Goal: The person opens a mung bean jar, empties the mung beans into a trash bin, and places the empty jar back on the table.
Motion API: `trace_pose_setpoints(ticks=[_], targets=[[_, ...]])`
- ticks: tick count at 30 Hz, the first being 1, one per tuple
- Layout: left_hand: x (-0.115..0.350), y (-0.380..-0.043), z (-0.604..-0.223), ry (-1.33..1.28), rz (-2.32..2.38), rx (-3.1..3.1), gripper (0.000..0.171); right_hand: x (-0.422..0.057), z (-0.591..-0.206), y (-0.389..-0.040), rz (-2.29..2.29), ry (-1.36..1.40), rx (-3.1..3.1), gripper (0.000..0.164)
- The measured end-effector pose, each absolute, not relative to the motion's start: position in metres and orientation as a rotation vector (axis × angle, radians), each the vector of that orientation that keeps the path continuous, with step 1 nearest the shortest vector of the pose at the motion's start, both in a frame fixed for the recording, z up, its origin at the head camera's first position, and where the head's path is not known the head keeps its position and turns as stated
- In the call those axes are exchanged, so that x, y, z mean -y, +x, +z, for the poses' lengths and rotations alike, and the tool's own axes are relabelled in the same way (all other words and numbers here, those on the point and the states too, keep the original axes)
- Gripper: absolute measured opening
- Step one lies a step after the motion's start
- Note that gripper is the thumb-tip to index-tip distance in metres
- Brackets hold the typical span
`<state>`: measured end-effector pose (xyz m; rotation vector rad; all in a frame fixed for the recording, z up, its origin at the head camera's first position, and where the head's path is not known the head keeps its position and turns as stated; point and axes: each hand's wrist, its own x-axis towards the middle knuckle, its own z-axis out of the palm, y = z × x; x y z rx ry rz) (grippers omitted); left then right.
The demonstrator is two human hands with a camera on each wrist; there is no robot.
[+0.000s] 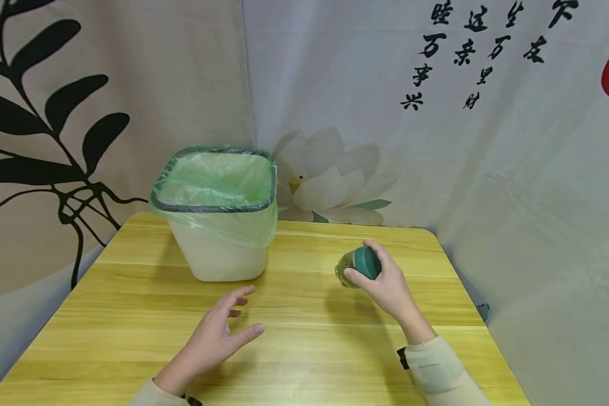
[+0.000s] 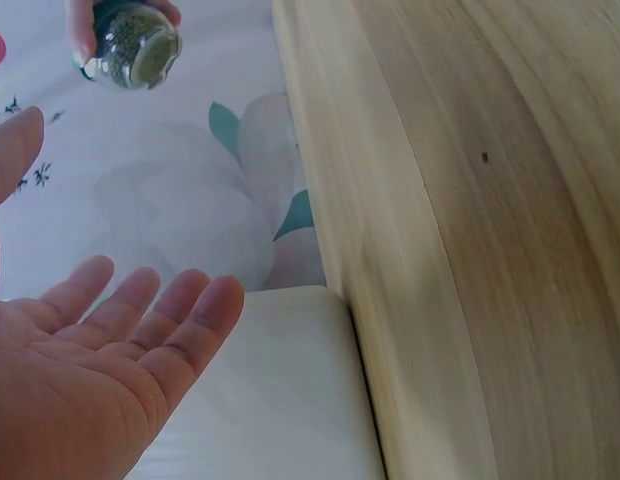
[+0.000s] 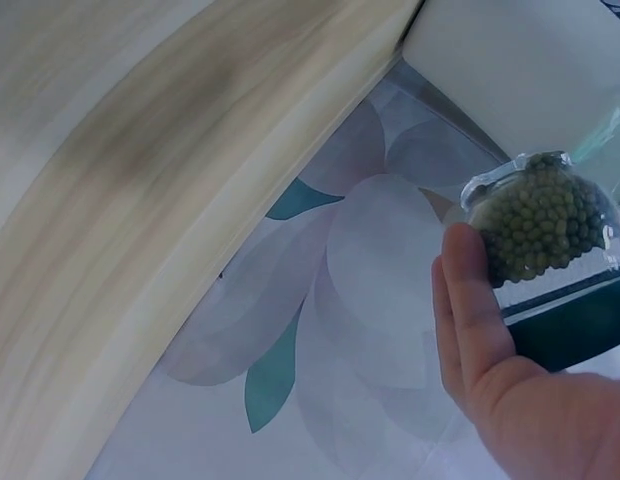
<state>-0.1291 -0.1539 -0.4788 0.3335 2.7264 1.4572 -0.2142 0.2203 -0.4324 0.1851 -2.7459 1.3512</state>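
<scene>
A small clear jar (image 1: 346, 269) with a dark green lid (image 1: 367, 263) holds small round green beans (image 3: 545, 222). My right hand (image 1: 385, 285) grips it around the lid, above the right part of the table. The jar is tilted, its base toward the left. My left hand (image 1: 215, 332) hovers over the table at front left, fingers extended and thumb apart, holding nothing. In the left wrist view the palm of the left hand (image 2: 80, 390) shows, and the jar (image 2: 135, 45) is at the top.
A white bin (image 1: 223, 254) with a dark rim and a green plastic liner (image 1: 218, 180) stands at the table's back left. The wooden table (image 1: 304, 361) has a rounded far edge. Behind hangs a printed cloth (image 1: 335, 73) with a flower, leaves and writing.
</scene>
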Motion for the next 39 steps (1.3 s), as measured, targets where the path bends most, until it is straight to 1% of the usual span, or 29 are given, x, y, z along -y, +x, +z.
trace_pose_setpoints(ticks=[13, 24, 39], targets=[[0.147, -0.131, -0.477, 0.342, 1.436, -2.775, 0.079, -0.215, -0.433, -0.205, 1.384, 0.207, 2.736, 0.081], [0.145, -0.133, -0.477, 0.48, 1.431, -2.908, 0.08, -0.21, -0.432, -0.2, 1.396, 0.222, 2.727, 0.081], [0.14, -0.137, -0.474, 0.481, 1.478, -2.906, 0.087, -0.198, -0.428, -0.191, 1.419, 0.259, 2.718, 0.082]])
